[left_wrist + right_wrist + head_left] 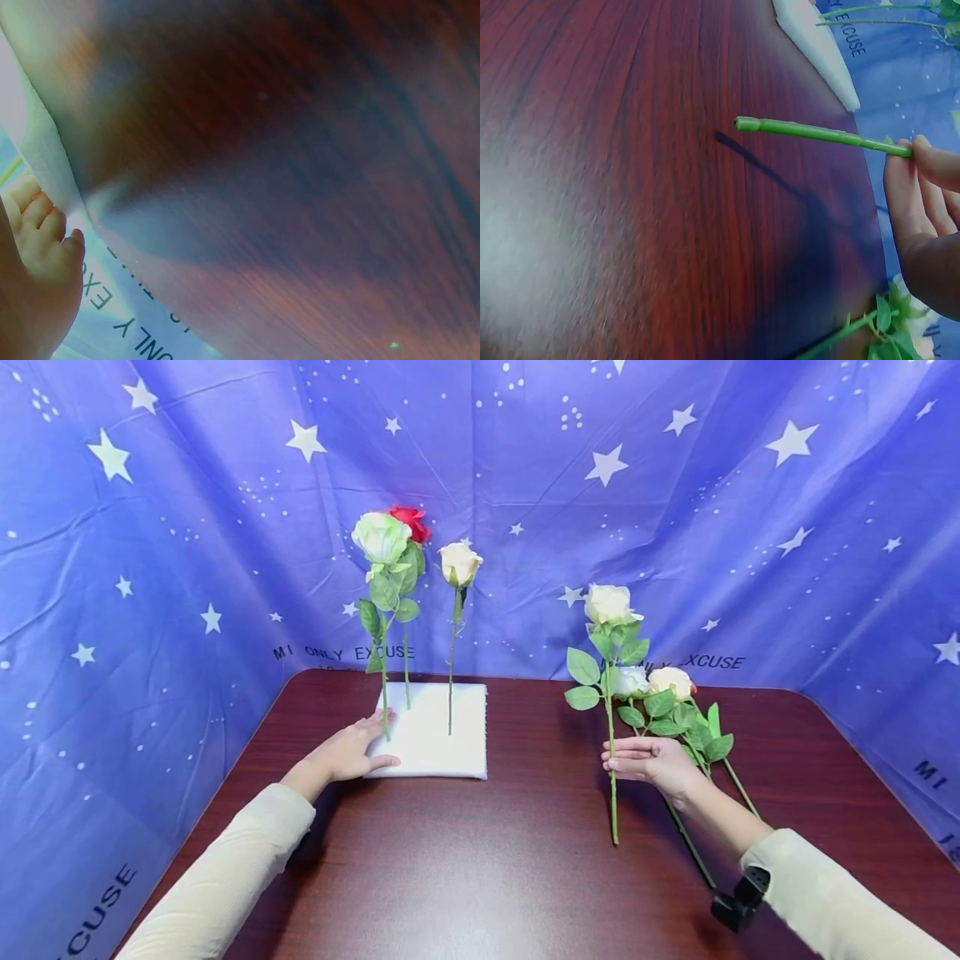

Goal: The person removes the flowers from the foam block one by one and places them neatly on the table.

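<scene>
My right hand (660, 767) pinches the green stem of a cream-white rose (608, 604), held upright above the table. In the right wrist view the cut end of its stem (810, 130) points away from my fingers. My left hand (351, 750) rests on the left edge of a white foam block (450, 758), fingers spread and thumb on its front. Standing in the block are a pale green-white rose (381, 537), a red rose (411, 523) behind it and a cream rose (460, 564). The left wrist view shows only part of that hand (45, 255).
Several more roses lie on the dark wooden table (525, 877) at the right, among them a peach one (670, 683), partly behind my right hand. A blue star-patterned cloth (525, 468) hangs around the back and sides. A black device (741, 900) sits at my right wrist.
</scene>
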`<action>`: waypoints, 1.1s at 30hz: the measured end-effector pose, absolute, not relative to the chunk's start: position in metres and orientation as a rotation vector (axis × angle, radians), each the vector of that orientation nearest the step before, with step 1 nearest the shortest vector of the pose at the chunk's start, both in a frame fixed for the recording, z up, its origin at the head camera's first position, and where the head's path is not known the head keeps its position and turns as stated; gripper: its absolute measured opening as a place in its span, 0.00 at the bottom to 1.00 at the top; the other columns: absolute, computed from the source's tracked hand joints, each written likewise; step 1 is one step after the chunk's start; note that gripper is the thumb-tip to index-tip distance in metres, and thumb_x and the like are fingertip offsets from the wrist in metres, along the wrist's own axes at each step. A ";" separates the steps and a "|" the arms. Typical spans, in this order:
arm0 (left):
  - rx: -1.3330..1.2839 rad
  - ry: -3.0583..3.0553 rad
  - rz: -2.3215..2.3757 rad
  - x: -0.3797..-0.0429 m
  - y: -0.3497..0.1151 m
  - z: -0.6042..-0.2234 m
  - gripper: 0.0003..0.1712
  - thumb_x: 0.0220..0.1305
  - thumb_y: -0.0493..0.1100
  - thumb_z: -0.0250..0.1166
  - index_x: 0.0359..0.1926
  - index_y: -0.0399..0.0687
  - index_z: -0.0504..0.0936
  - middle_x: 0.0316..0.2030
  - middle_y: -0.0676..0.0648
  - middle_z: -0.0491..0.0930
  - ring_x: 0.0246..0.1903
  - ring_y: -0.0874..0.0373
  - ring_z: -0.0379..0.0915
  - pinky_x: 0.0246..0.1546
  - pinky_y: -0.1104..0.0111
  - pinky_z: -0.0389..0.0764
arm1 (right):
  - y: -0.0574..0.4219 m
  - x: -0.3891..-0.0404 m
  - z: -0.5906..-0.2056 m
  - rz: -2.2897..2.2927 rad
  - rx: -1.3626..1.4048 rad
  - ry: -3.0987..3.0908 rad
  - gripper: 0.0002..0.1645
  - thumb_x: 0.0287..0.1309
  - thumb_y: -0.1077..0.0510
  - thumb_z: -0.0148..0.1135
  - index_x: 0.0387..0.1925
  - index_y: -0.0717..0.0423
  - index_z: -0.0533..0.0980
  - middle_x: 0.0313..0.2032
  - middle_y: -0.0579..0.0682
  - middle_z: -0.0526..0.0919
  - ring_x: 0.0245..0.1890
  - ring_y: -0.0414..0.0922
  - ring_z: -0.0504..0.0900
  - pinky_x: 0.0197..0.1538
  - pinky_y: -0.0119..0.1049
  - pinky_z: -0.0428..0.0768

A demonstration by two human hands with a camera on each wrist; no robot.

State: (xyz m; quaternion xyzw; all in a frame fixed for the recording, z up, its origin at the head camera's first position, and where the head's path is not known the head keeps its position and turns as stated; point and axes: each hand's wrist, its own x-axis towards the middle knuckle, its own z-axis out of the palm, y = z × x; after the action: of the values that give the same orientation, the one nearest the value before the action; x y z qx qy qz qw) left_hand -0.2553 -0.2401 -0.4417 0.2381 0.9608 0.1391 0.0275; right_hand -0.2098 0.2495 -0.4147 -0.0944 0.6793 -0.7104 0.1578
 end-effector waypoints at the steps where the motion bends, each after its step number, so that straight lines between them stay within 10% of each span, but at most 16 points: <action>1: 0.728 2.965 0.433 -0.255 -0.240 -0.442 0.47 0.60 0.61 0.63 0.70 0.36 0.61 0.71 0.34 0.57 0.71 0.37 0.54 0.71 0.47 0.59 | 0.252 -0.208 -0.414 -2.017 -0.264 1.953 0.15 0.55 0.73 0.61 0.45 0.60 0.81 0.35 0.45 0.90 0.37 0.38 0.88 0.43 0.32 0.86; 12: 0.723 2.958 0.450 -0.254 -0.241 -0.442 0.48 0.60 0.61 0.63 0.71 0.35 0.60 0.71 0.33 0.57 0.71 0.37 0.53 0.71 0.47 0.59 | 0.271 -0.195 -0.421 -1.759 -0.217 2.087 0.24 0.55 0.69 0.64 0.51 0.81 0.72 0.35 0.43 0.89 0.36 0.35 0.87 0.42 0.33 0.86; 33: 0.707 2.947 0.486 -0.254 -0.242 -0.441 0.49 0.60 0.62 0.61 0.72 0.36 0.57 0.72 0.33 0.56 0.72 0.37 0.52 0.71 0.46 0.57 | 0.296 -0.175 -0.433 -1.713 -0.161 1.996 0.19 0.57 0.67 0.63 0.50 0.74 0.77 0.35 0.42 0.89 0.36 0.34 0.87 0.43 0.31 0.86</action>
State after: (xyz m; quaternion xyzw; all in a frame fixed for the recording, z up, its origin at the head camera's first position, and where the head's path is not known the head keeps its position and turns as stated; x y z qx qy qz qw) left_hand -0.2540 -0.2416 -0.4411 0.2302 0.9595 0.1583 0.0364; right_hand -0.1749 0.2962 -0.4329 -0.0591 0.7332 -0.6294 0.2505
